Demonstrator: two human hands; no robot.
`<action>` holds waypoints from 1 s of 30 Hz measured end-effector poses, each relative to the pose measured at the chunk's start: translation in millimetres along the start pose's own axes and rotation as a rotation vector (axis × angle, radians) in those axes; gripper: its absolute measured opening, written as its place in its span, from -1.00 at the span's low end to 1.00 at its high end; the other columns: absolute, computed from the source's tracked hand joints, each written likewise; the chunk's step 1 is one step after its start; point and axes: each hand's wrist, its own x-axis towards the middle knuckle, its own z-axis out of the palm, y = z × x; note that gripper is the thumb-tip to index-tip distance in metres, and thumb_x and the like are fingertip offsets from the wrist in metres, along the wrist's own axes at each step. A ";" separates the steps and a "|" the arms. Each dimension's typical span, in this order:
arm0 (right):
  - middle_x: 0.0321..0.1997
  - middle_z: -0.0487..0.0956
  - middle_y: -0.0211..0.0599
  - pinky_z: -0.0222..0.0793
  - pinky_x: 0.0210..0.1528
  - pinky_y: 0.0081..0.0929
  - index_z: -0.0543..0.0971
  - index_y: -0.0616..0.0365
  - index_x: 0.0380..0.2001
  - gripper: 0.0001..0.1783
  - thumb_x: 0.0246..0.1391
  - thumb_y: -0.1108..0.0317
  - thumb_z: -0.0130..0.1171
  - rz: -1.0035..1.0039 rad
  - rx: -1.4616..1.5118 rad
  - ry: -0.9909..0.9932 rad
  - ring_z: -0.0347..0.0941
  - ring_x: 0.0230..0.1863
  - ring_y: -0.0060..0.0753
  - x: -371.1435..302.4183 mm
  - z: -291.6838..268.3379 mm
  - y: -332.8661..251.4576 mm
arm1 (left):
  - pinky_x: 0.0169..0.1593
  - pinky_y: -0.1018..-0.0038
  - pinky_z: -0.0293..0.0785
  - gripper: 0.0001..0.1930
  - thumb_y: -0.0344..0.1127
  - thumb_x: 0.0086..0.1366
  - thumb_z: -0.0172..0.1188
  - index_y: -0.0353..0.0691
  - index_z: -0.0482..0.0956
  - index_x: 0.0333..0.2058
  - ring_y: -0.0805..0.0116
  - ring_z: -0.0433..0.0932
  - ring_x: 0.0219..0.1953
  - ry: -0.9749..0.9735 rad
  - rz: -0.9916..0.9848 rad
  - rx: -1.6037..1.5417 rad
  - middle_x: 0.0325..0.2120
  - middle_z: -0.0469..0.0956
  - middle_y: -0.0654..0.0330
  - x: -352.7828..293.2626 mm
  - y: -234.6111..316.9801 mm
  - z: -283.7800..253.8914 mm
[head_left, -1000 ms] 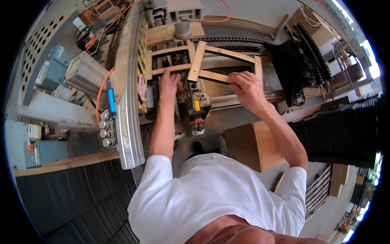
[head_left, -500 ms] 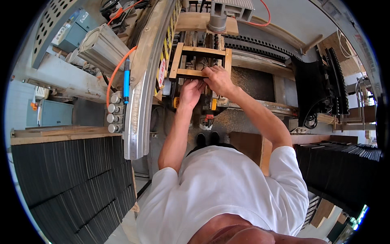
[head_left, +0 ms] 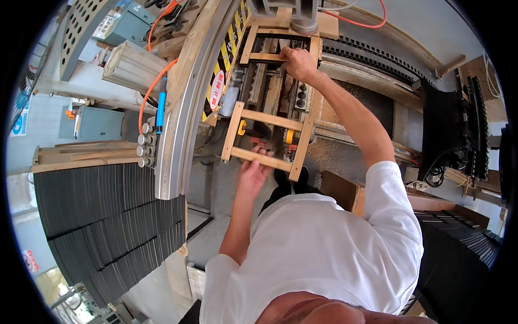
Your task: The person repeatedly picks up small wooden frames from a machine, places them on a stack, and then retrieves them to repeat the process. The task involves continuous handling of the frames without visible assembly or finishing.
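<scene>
Two small wooden frames, each with two rails between side pieces, are in front of me. My left hand [head_left: 252, 175] grips the lower rail of the nearer wooden frame [head_left: 270, 119], which is tilted a little above the machine's near end. Farther off, the other wooden frame [head_left: 263, 56] sits over the machine bed, below a metal cylinder [head_left: 304, 25]. My right hand [head_left: 300, 65] is closed on the near rail of that far frame, close to its right side piece. Its fingertips are partly hidden.
A metal rail [head_left: 181, 129] with a blue pen [head_left: 161, 112] and several round knobs runs along the left. Dark slats are stacked at left [head_left: 108, 216] and right [head_left: 453, 254]. Orange hose [head_left: 148, 97] curves by the rail. Sawdust covers the floor.
One wooden frame is now near me in my left hand, which has drawn back toward my body. My right hand has reached farther away, onto the other frame.
</scene>
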 end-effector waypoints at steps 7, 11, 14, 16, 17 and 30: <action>-0.27 0.63 -0.03 0.45 -0.09 -0.15 0.57 0.20 -0.26 -0.76 -0.08 0.47 0.15 0.134 0.135 -0.046 0.55 -0.16 0.04 12.2 8.3 -10.9 | 0.24 0.21 0.39 -0.60 -0.47 0.38 0.03 -0.18 0.34 0.18 0.18 0.38 0.21 0.112 -0.002 0.024 0.05 0.47 0.18 -69.5 -11.9 -21.9; -0.28 0.63 0.00 0.42 -0.07 -0.08 0.52 0.19 -0.21 -0.74 -0.05 0.46 0.11 0.056 0.137 -0.055 0.54 -0.14 0.07 10.4 7.0 -11.9 | 0.22 0.21 0.41 -0.61 -0.48 0.36 0.06 -0.19 0.37 0.15 0.17 0.41 0.19 0.163 -0.016 0.071 0.03 0.49 0.18 -86.3 -7.5 -36.0; -0.26 0.62 0.00 0.37 -0.03 -0.05 0.44 0.18 -0.12 -0.66 -0.04 0.45 0.10 -0.015 -0.046 -0.114 0.54 -0.13 0.06 12.3 7.3 -17.6 | 0.21 0.22 0.42 -0.62 -0.47 0.35 0.07 -0.20 0.38 0.14 0.18 0.43 0.17 0.193 -0.045 0.062 0.02 0.49 0.17 -94.5 -2.3 -55.2; -0.23 0.62 0.00 0.34 0.02 -0.05 0.38 0.17 -0.06 -0.60 -0.05 0.48 0.07 0.011 -0.078 -0.129 0.53 -0.09 0.06 14.2 7.5 -19.9 | 0.19 0.23 0.43 -0.63 -0.45 0.35 0.08 -0.21 0.38 0.12 0.19 0.43 0.16 0.212 -0.058 0.054 0.01 0.50 0.17 -99.8 1.5 -72.6; -0.22 0.62 0.00 0.35 0.03 -0.06 0.38 0.17 -0.06 -0.59 -0.05 0.50 0.06 0.036 -0.083 -0.114 0.52 -0.08 0.06 18.0 9.6 -21.6 | 0.19 0.23 0.43 -0.64 -0.44 0.35 0.09 -0.21 0.38 0.12 0.19 0.44 0.15 0.223 -0.059 0.048 0.00 0.50 0.18 -102.1 2.5 -79.7; -0.23 0.62 0.00 0.38 -0.03 -0.07 0.37 0.15 0.03 -0.54 0.00 0.45 0.09 0.012 -0.260 -0.117 0.54 -0.13 0.05 18.0 20.9 -32.2 | 0.16 0.27 0.43 -0.66 -0.36 0.35 0.13 -0.20 0.40 0.08 0.23 0.47 0.11 0.297 -0.141 0.100 -0.05 0.52 0.22 -130.2 38.0 -134.1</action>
